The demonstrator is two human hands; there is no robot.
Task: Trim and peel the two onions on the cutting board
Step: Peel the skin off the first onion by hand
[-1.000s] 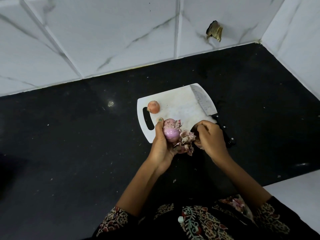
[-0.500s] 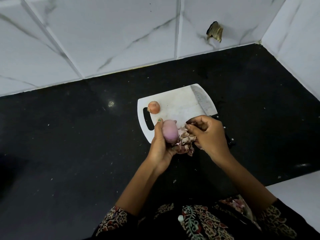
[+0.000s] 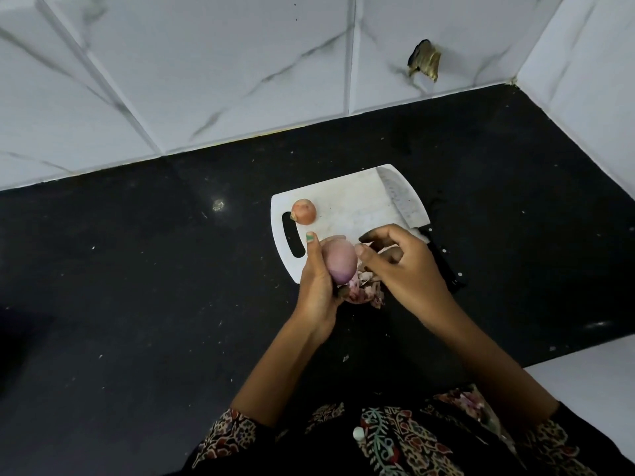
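My left hand [image 3: 318,280] grips a smooth purple peeled onion [image 3: 339,262] above the near edge of the white cutting board [image 3: 347,204]. My right hand [image 3: 402,266] hovers just right of the onion with fingers loosely curled, its thumb close to the onion's side, holding nothing I can see. A small orange-skinned onion [image 3: 303,211] lies unpeeled on the board beside its handle slot. A pile of pinkish onion skins [image 3: 366,290] lies under my hands at the board's near edge.
A cleaver [image 3: 403,201] lies along the board's right side, its black handle [image 3: 445,266] partly behind my right hand. The board sits on a black counter [image 3: 137,286] against white marble-patterned wall tiles. A white surface [image 3: 591,386] is at the lower right.
The last skin has come off the purple onion, which my left hand turned so its smooth side shows. My right hand lifted from the skin pile toward the onion.
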